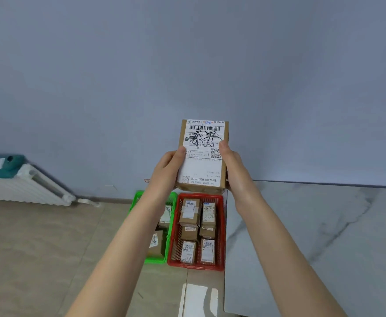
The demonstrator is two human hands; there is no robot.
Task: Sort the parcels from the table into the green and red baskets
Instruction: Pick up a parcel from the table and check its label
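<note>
Two hands hold one small cardboard parcel (202, 154) upright between them, its white shipping label (201, 170) facing the viewer. The left hand (168, 164) grips the left edge and the right hand (232, 163) the right edge. Each thumb lies on the front; the fingers wrap behind, out of sight. The box looks stiff, square-cornered and probably light. Its label seems smooth and may be slicker than the bare card, so the side edges look like the surest hold.

Directly below the grip sits the red basket (195, 266), holding several similar parcels. The green basket (155, 260) stands against its left side, partly hidden by the left forearm. A marble-patterned table (313, 225) lies below and right.
</note>
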